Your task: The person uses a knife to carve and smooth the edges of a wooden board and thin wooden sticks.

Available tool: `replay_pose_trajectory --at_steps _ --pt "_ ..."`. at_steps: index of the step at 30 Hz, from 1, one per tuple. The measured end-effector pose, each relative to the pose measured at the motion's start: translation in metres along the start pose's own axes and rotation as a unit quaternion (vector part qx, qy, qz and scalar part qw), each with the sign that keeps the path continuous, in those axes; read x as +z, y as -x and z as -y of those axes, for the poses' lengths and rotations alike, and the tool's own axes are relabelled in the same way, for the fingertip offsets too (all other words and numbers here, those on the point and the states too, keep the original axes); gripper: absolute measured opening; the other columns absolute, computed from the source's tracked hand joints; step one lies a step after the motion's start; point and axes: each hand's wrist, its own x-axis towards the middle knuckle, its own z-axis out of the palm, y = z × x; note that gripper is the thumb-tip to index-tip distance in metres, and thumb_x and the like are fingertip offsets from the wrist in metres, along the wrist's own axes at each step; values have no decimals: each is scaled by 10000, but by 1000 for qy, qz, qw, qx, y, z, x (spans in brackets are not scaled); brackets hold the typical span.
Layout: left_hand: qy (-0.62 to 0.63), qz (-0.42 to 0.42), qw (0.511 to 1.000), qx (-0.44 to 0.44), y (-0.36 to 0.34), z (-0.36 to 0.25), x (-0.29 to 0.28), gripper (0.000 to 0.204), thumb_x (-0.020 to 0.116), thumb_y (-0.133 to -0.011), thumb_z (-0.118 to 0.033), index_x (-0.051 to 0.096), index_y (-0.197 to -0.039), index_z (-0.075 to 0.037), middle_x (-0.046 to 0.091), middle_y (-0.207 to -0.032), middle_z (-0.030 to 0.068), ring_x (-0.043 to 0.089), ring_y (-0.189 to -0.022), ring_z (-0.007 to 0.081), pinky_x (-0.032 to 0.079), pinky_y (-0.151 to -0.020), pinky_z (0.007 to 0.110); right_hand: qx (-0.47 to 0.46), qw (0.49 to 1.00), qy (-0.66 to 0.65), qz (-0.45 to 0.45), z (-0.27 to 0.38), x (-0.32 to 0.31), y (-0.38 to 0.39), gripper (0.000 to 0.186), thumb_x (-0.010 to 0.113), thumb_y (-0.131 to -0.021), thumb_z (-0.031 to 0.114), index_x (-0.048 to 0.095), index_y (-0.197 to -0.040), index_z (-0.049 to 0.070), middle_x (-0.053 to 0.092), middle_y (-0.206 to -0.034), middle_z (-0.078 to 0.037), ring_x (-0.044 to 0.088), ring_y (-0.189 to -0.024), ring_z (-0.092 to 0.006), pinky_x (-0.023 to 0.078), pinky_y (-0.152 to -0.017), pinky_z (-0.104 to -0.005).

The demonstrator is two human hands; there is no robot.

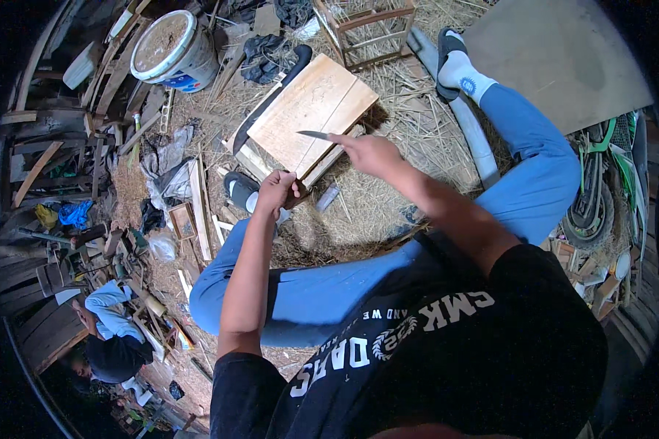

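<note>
My right hand [372,155] is closed around a knife [313,134], its blade pointing left over a pale wooden board [293,121]. My left hand [274,192] is closed at the board's near edge, fingers pinched together. A thin straight line runs from there across the board to its far side; I cannot tell whether it is a strip, a cord or a mark. The board lies tilted on a wooden block [322,165] between my feet. Along its left side rests a long, dark curved piece [271,101].
A white bucket [192,55] full of brownish material stands far left. A wooden frame [370,33] is beyond the board, a grey panel [549,55] far right. Straw and scrap wood cover the ground. Another person [113,340] sits lower left; a wheel [589,212] is right.
</note>
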Motion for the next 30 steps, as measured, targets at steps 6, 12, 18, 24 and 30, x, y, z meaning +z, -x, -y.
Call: replay_pose_trajectory --at_steps 6,12,18,24,30 --pt "27 38 999 -29 -3 0 -5 196 618 -990 -222 565 -852 -93 631 -674 20 584 -574 125 442 -549 260 -3 999 0 32 10 7 -1 392 450 -1020 305 540 -1396 372 688 -774 -147 678 -657 -323 535 -581 -484" --pt "2 32 999 -41 0 -14 2 208 613 -982 -151 519 -811 -77 614 -628 49 544 -517 129 415 -450 262 37 999 -29 1 8 -2 -5 391 470 -1013 289 549 -1393 336 691 -792 -154 682 -677 -339 542 -614 -478" --pt "20 47 997 -51 -5 -6 -6 208 604 -996 -202 555 -825 -94 599 -659 20 546 -549 119 437 -527 260 126 987 -92 -25 6 -15 -8 408 492 -1004 273 538 -1405 330 653 -714 -191 665 -643 -354 526 -599 -488" --pt "51 72 996 -26 -8 3 -11 216 605 -995 -178 514 -827 -80 592 -672 36 563 -568 131 470 -550 273 55 998 3 -21 -22 -20 -15 384 489 -997 301 560 -1364 389 683 -774 -181 680 -691 -378 542 -624 -494" --pt "3 61 997 -53 -5 -5 -6 222 611 -998 -196 532 -813 -100 603 -659 29 560 -552 122 457 -537 258 -16 997 48 65 -21 -30 -2 368 492 -994 305 582 -1351 322 707 -870 -185 689 -731 -367 551 -665 -490"
